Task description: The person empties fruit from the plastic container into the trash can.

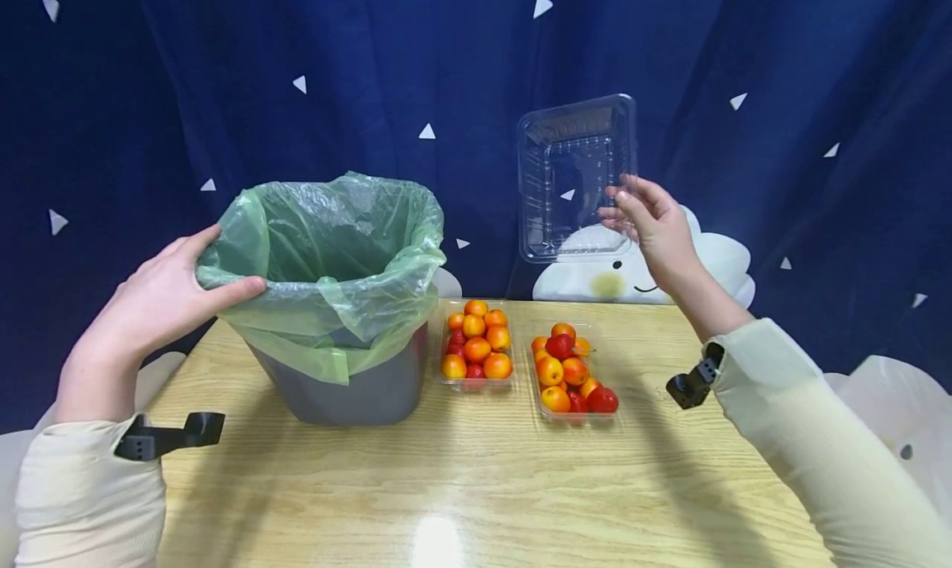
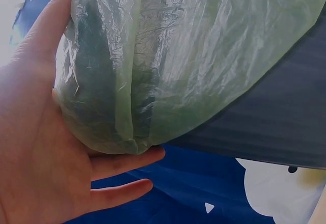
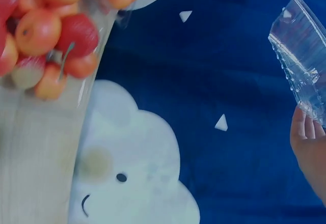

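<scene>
Right hand (image 1: 650,225) raised beyond the counter's far side, a person pinches a clear plastic container (image 1: 576,179) by its right edge, thumb and fingers meeting at the wall. The container hangs in the air, stood nearly upright and slightly tilted, with the backdrop showing through it. At left, the person's left hand (image 1: 159,291) grasps the rim of a gray bin (image 1: 357,398), its thumb laid across the near side and its fingers reaching round the left side over a green plastic liner (image 1: 320,303). The liner folds down over the bin's outside, and the bin stands on the left of a wood-grain counter (image 1: 461,469). Just right of the bin sits a clear fruit tray (image 1: 476,384) of orange-yellow fruits and red strawberries. Farther right and slightly nearer, apart from the first, a second tray (image 1: 580,416) holds a similar mix, with one strawberry (image 1: 602,400) at its near right corner. Pale sleeves (image 1: 818,436) cover both forearms. Behind, a navy curtain (image 1: 476,55) bears white triangles and a smiling cloud (image 1: 714,262).
</scene>
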Demonstrator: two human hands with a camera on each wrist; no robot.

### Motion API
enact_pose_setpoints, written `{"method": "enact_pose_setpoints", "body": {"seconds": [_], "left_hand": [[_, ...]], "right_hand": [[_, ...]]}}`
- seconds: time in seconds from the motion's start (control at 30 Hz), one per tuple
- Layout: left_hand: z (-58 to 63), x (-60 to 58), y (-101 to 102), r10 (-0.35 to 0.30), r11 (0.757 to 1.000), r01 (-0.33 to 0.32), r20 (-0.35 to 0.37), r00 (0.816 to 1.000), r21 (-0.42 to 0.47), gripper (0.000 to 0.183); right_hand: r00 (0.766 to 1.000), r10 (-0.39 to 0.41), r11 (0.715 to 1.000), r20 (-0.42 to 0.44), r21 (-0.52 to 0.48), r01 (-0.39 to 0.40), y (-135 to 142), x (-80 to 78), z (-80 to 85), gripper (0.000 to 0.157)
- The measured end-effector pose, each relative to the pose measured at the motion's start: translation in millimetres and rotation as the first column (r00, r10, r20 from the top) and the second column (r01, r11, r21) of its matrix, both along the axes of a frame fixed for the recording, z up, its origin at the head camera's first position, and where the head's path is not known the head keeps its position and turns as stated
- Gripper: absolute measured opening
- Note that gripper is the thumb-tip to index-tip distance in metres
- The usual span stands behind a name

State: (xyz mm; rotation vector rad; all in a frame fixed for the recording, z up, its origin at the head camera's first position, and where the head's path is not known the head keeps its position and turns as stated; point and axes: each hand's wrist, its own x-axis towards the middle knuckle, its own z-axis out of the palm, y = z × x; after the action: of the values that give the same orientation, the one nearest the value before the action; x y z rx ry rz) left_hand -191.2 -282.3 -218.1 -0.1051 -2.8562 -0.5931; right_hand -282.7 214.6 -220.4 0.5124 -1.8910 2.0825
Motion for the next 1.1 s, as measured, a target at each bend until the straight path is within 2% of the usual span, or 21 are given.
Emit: {"method": "enact_pose_setpoints", "body": {"seconds": [0.17,0.33,0.6,0.73,0.9,1.1], "left_hand": [[-0.8,-0.3,0,0.004,1.000,-0.004,0.000,1.000,-0.003,0.094],[-1.1,0.1,0,0.007,1.000,-0.007,-0.002,1.000,-0.007,0.094],[-0.4,-0.2,0,0.009,1.000,-0.009,-0.004,1.000,-0.010,0.094],[0.2,-0.4,0,0.008,1.000,-0.008,-0.003,1.000,-0.010,0.094],[0.5,-0.4,0,0.008,1.000,-0.008,0.002,1.000,-0.011,0.094],[0.2,0.2,1,0.009,1.000,-0.009,-0.001,1.000,-0.010,0.094]], "right_hand": [[0.999,-0.041,0.999,0.021,0.034,0.040,19,1.9,-7.8,0.058],[0.999,-0.039,0.999,0.033,0.029,0.038,33,2.4,-19.3,0.054],[0.997,-0.056,0.998,0.046,-0.005,0.056,54,5.8,-38.1,0.016],[0.996,-0.056,0.998,0.066,-0.005,0.056,65,7.6,-45.9,0.019],[0.989,-0.073,0.996,0.127,0.061,0.066,79,12.6,-56.4,0.026],[0.977,-0.073,0.993,0.199,0.107,0.052,98,15.5,-68.9,0.024]]}}
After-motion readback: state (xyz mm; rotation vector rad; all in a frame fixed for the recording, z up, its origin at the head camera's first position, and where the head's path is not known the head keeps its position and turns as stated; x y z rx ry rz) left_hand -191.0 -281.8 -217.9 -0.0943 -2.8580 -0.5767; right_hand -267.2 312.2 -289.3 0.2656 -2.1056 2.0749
